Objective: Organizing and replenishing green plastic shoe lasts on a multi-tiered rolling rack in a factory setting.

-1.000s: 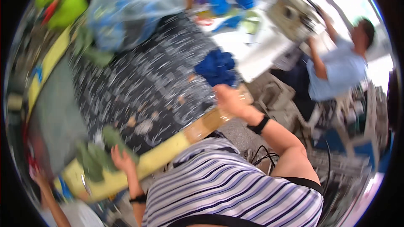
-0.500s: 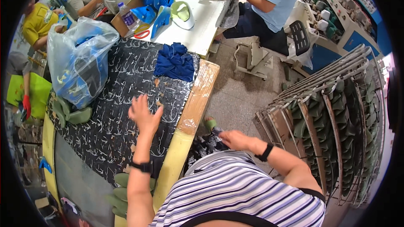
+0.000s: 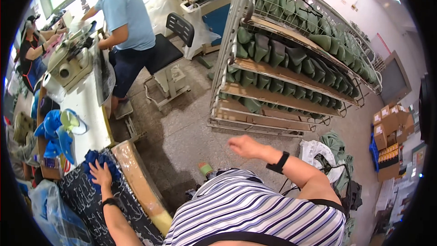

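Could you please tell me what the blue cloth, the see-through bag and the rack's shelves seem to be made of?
Blue cloth: soft, matte fabric, judging by its crumpled folds; fibre unclear.
See-through bag: probably thin, glossy plastic film, being wrinkled and translucent.
Shelves: dull brown board, perhaps wood or cardboard, going by their flat, tan surfaces.

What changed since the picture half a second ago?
The left hand moved across the black tabletop and now touches the blue cloth, fingers spread. The view turned right, showing more of the rack. The cloth stayed at the tabletop's end; the right hand is still over the floor.
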A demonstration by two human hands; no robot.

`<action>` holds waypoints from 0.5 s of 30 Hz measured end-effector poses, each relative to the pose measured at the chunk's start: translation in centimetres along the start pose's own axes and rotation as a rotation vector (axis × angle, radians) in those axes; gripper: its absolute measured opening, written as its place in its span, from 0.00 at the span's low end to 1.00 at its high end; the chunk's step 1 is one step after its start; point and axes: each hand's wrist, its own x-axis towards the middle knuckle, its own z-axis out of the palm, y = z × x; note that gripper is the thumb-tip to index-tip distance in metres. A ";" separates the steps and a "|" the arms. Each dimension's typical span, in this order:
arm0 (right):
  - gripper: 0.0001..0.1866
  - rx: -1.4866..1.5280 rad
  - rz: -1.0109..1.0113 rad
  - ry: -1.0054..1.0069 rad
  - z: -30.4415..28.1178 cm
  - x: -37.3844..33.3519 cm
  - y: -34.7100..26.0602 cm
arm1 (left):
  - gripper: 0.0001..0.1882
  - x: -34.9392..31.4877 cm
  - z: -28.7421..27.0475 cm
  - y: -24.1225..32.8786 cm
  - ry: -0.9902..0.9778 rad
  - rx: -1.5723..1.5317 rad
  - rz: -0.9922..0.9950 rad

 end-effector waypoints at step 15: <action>0.41 -0.440 0.955 0.514 -28.5 15.5 18.3 | 0.27 -12.1 -3.6 14.3 0.058 -0.847 0.489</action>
